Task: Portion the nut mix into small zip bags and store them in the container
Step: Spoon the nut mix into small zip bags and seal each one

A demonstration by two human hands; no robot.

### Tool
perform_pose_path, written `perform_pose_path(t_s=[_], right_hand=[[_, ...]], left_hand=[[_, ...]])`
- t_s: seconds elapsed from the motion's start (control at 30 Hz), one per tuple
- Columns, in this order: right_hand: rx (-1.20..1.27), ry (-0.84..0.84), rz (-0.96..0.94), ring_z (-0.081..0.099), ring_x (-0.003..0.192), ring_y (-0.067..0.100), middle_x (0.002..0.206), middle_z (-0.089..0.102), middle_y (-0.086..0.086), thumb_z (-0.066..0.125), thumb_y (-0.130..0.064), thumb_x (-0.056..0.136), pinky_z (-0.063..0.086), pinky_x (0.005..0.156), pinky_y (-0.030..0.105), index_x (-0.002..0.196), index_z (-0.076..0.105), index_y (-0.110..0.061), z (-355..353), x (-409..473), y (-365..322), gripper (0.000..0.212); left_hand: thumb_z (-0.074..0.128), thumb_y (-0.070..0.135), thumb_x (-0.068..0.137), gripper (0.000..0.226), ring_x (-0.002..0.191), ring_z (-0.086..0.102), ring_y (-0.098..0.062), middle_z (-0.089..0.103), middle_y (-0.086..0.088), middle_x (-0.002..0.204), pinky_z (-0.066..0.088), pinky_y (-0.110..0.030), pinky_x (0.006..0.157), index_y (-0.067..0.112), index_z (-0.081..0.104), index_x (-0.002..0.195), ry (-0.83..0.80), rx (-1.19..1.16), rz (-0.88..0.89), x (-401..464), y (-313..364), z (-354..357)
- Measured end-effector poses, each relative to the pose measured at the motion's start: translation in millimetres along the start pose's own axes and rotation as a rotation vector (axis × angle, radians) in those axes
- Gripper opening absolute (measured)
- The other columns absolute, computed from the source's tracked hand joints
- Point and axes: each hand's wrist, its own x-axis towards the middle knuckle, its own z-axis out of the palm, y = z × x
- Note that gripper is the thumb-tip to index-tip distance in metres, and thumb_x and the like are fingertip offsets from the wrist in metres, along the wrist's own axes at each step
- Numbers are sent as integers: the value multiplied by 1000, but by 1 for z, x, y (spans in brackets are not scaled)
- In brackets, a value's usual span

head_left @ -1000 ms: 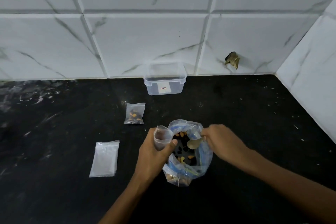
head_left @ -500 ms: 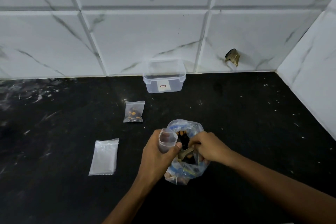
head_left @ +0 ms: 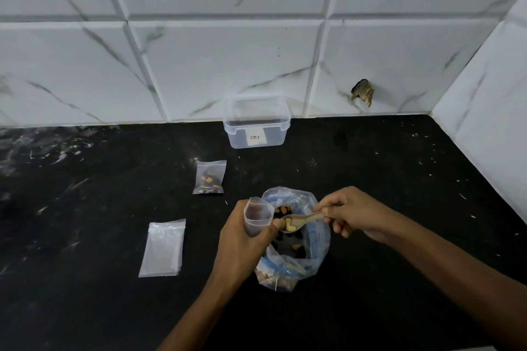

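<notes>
A large clear bag of nut mix (head_left: 312, 251) stands open on the black counter. My left hand (head_left: 242, 239) grips a small empty zip bag (head_left: 256, 215), held upright with its mouth open, at the big bag's left rim. My right hand (head_left: 353, 212) pinches the handle of a wooden spoon (head_left: 301, 221). The spoon's bowl carries a few nuts and hovers just right of the small bag's mouth. A filled small zip bag (head_left: 209, 177) lies further back. The clear lidless container (head_left: 256, 122) stands by the wall.
A stack of empty small zip bags (head_left: 164, 248) lies flat to the left. The black counter (head_left: 399, 179) meets tiled walls behind and on the right. A dark chipped hole (head_left: 362, 92) marks the back wall.
My right hand dipped the spoon into the big bag and has lifted it out loaded with nuts, now beside the small bag's mouth. My left hand kept holding the small bag.
</notes>
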Motion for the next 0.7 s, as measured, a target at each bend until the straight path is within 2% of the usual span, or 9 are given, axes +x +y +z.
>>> perform_pose_path(t_s=[0.27,0.43,0.57,0.63,0.7], right_hand=[[142,75,-83,54,52,6,78,65,7,53,-5,95,42,44,19,97,73,-10,-31,-28,-28,21],[118,72,-155,55,51,6,79,66,6,53,-5,95,42,43,19,96,73,-12,-32,-42,-48,21],[-86,148,-255,59,51,8,80,67,5,53,-7,96,45,44,19,96,72,-17,-19,-47,-58,21],[-312,219,-336,61,51,5,79,66,-1,52,-12,97,44,46,13,100,70,-22,-9,-51,-62,21],[-545,292,-435,61,60,-1,84,63,-8,51,-16,98,45,52,12,108,67,-26,2,-57,-65,21]], left_hand=[[77,34,84,28,95,66,-3,68,11,102,57,-32,82,37,59,105,14,47,52,8,3,2],[76,39,81,30,98,64,-1,68,15,102,57,-37,85,39,58,105,-5,78,80,15,8,10],[76,39,81,33,101,64,0,67,15,106,57,-34,87,41,57,109,-30,79,86,17,11,18],[77,38,81,36,102,64,-1,67,15,108,56,-33,88,41,56,111,-38,64,87,17,11,20],[77,38,82,37,101,65,-1,68,15,108,56,-31,88,41,56,111,-35,48,76,17,10,23]])
